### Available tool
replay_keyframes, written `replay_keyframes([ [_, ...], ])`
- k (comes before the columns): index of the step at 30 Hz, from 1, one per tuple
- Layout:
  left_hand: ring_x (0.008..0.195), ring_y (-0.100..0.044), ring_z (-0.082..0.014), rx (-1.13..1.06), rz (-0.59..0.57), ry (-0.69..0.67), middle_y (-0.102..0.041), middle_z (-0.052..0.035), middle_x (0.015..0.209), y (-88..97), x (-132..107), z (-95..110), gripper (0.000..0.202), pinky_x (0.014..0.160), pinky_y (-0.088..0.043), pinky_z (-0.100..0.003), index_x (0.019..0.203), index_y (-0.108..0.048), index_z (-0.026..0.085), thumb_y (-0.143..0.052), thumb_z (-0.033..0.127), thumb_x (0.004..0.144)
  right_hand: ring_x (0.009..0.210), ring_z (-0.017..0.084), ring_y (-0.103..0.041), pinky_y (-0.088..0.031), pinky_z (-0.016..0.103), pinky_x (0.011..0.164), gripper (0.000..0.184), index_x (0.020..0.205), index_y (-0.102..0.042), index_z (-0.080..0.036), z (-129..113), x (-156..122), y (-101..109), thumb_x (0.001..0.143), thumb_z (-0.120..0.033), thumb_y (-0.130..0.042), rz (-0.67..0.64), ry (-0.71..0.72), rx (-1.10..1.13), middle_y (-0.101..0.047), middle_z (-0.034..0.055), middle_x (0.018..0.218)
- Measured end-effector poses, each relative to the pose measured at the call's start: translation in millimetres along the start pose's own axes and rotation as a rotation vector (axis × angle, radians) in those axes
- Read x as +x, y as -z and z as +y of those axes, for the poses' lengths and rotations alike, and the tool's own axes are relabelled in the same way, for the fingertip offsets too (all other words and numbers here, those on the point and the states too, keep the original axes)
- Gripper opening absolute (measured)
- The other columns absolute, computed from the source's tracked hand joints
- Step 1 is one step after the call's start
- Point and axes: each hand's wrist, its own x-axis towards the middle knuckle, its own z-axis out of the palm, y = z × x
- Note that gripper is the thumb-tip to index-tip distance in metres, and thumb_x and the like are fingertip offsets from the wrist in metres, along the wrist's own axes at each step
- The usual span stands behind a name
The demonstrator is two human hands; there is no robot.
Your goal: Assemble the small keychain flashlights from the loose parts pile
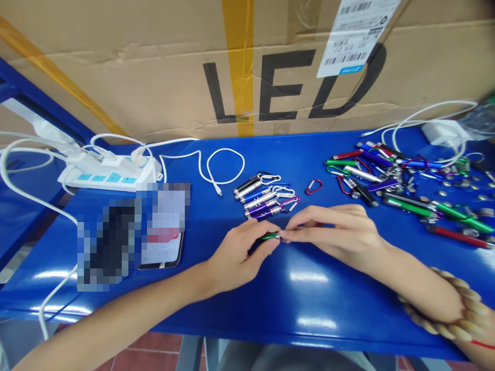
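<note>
My right wrist carries the bead bracelet (469,294), the reference part for this description. Its beads are pale beige-brown, rounded and chunky, set side by side in a ring; their fine grain is too blurred to read. A thin red cord (483,344) lies just beside the bracelet, on the side away from my fingers (325,215). Forward of the bracelet, my right hand (353,234) is bare. Across from the bracelet, my left hand (235,255) and left forearm (135,312) are bare.

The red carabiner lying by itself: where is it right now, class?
In the head view, the red carabiner lies right of centre, between the row of penlights and the jumbled pile, just beyond the right hand.
</note>
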Motion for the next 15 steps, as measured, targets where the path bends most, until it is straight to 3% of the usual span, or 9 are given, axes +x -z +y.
replay_keyframes([
  [8, 0.072, -0.056, -0.0139, -0.006, -0.017, 0.038, -0.061, -0.0016, 0.077, -0.7, -1.4, 1.8, 0.015, 0.071, -0.044, -0.025, 0.095, -0.056, 0.016, -0.043, 0.017, 0.091, 0.062, 0.007, -0.062, -0.044, 0.018, 0.052, 0.02, 0.085, -0.068, -0.02, 3.6, -2.0, -0.3, 0.09, -0.016, -0.048, -0.02, -0.041, 0.043, -0.069, 0.0028, 0.086],
  [15, 0.065, -0.054, -0.0128, -0.039, -0.026, 0.078, -0.058, -0.0001, 0.071, -2.8, -4.6, -1.6, 0.009, 0.063, -0.042, -0.025, 0.089, -0.047, 0.017, -0.039, 0.018, 0.092, 0.065, 0.007, -0.063, -0.045, 0.017, 0.054, 0.02, 0.088, -0.068, -0.019, 5.5, -0.8, -0.8, 0.09, -0.017, -0.048, -0.018, -0.081, 0.111, -0.068, 0.0025, 0.084],
])
